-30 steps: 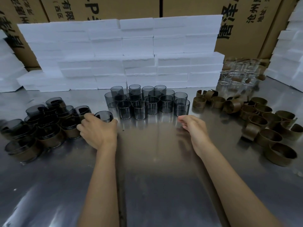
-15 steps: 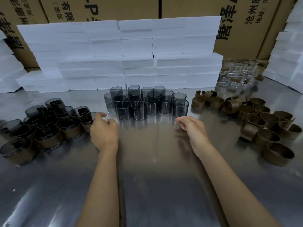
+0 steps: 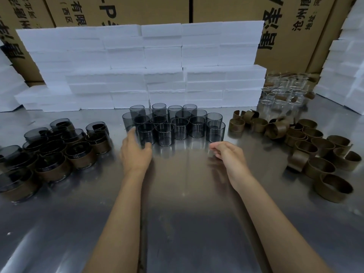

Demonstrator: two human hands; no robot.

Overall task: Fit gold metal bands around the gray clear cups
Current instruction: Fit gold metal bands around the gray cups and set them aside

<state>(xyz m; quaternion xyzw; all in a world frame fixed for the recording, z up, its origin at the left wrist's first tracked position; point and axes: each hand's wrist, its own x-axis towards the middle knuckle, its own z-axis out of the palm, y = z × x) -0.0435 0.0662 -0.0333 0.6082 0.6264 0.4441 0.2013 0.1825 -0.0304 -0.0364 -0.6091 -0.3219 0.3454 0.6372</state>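
Note:
Several bare gray clear cups [image 3: 178,124] stand in a cluster at mid-table. My left hand [image 3: 136,154] is at the cluster's front-left cup [image 3: 146,130], fingers spread on its left side and thumb at its base; the cup stands on the table. My right hand [image 3: 229,157] hovers low in front of the cluster's right end, fingers loosely curled and holding nothing. Loose gold metal bands [image 3: 315,150] lie in a pile on the right. Gray cups with bands on them [image 3: 78,154] are grouped at the left.
The shiny metal table [image 3: 187,213] reflects light. White foam blocks [image 3: 157,66] are stacked along the back, with more at both sides. Cardboard boxes [image 3: 137,8] stand behind them. Uncoloured clear glasses [image 3: 283,91] sit at the back right.
My left hand has left the banded cups at the left and moved right and forward to the front-left bare gray cup. My right hand has barely moved.

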